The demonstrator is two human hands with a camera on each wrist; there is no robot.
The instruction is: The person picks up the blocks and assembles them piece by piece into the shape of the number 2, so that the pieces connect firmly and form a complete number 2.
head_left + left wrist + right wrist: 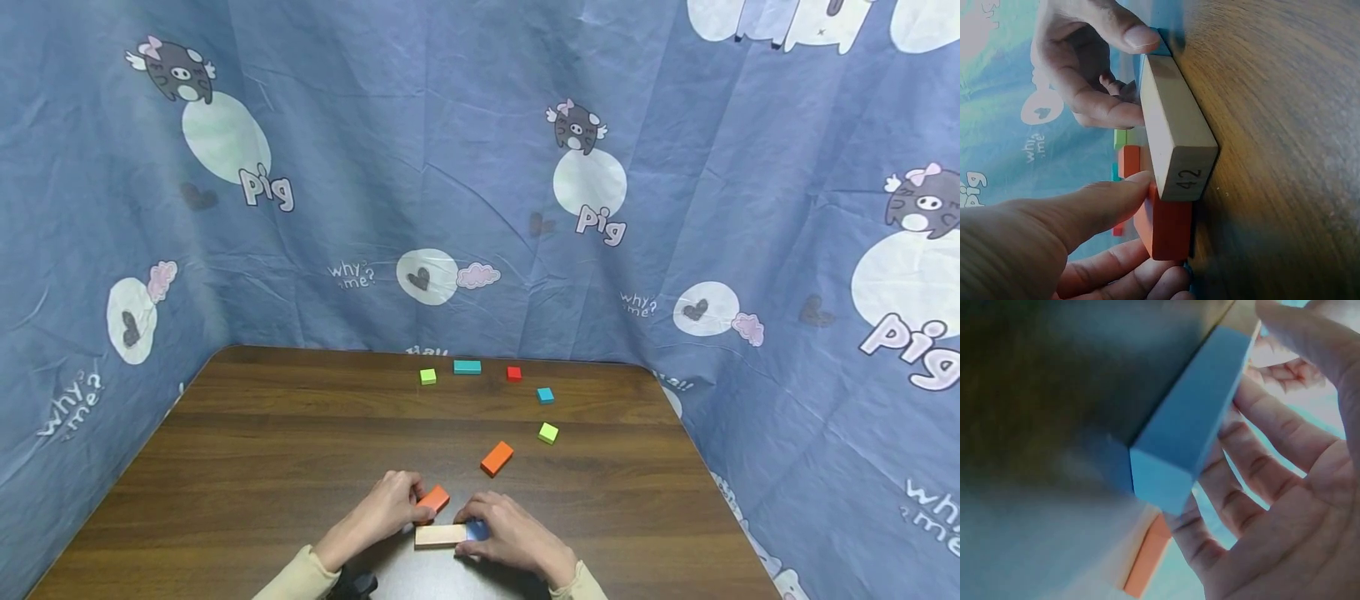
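Pinched between thumb and fingers of my left hand point(392, 505) is an orange block point(434, 499), just behind the plain wooden block point(440, 536). The left wrist view shows this orange block point(1171, 228) against the wooden block point(1179, 112), whose end face is marked 42. My right hand point(510, 533) grips a blue block point(476, 531), thumb on the near side and fingers on the far side. The blue block point(1197, 394) lies end to end with the wooden one, in one line along the table. Its right part is covered by the hand in the head view.
A second orange block point(497, 459) lies beyond my right hand. Farther back on the brown table point(285, 442) are a lime block point(548, 433), a small blue block point(545, 396), a red block point(513, 374), a teal block point(467, 367) and another lime block point(427, 377). A blue printed curtain point(480, 208) hangs behind.
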